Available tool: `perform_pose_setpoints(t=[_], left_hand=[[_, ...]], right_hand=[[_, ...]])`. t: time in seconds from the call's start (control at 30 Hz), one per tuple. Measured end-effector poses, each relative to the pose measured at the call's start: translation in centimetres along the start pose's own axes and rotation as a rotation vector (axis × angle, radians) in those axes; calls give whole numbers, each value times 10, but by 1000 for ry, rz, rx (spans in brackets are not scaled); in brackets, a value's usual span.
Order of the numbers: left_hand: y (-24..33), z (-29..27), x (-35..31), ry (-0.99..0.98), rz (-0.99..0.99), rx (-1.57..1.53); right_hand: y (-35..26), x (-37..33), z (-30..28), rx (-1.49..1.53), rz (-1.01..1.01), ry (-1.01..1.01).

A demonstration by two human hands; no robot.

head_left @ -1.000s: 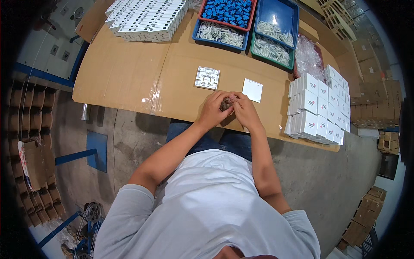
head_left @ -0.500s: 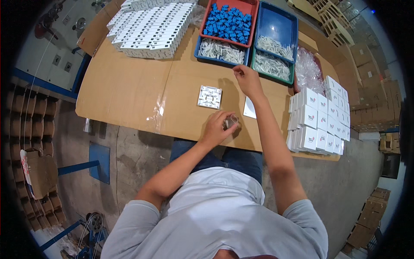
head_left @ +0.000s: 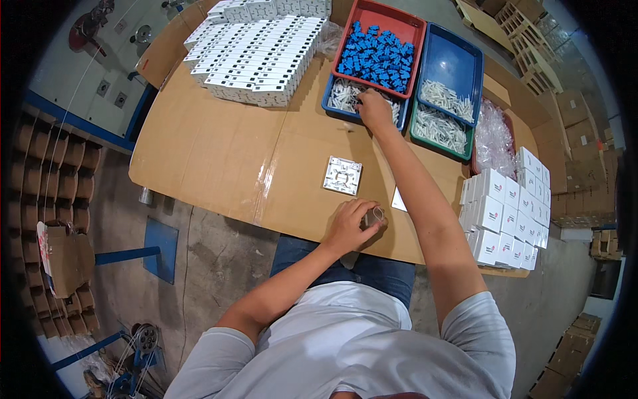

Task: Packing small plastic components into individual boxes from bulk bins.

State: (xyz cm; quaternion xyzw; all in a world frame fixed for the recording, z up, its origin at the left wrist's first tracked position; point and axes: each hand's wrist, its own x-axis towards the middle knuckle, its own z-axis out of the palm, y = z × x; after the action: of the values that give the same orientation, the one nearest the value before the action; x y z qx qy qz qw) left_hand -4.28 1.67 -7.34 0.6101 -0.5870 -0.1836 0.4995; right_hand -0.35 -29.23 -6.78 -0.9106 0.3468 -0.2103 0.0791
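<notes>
My left hand [head_left: 350,226] rests near the front edge of the cardboard-covered table [head_left: 219,153], closed around a small clear plastic bag [head_left: 376,215]. My right hand [head_left: 373,108] is stretched far forward into a blue tray [head_left: 330,101] of small white parts, fingers down among them; whether it grips one I cannot tell. A square white plastic plate [head_left: 342,175] lies flat on the cardboard between the two hands. A flat white piece [head_left: 397,199] shows just right of my left hand, partly hidden by my right forearm.
A red tray [head_left: 405,26] of blue pieces and a blue and a green tray [head_left: 444,133] of white parts stand at the back. Rows of white boxes [head_left: 256,46] lie back left. More small white boxes [head_left: 508,206] are stacked at the right, beside clear bags [head_left: 495,136].
My right hand left the left hand at the table's front and reached forward to the tray of white parts. My left hand stayed in place with the small bag.
</notes>
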Motion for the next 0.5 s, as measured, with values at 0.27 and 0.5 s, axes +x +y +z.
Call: perform_pose_setpoints(t=[0.27, 0.5], left_hand=[[5, 2, 0, 11, 5, 0], [2, 7, -6, 52, 19, -3]], right_hand=[[33, 3, -12, -89, -60, -121], [45, -15, -38, 397, 76, 163]])
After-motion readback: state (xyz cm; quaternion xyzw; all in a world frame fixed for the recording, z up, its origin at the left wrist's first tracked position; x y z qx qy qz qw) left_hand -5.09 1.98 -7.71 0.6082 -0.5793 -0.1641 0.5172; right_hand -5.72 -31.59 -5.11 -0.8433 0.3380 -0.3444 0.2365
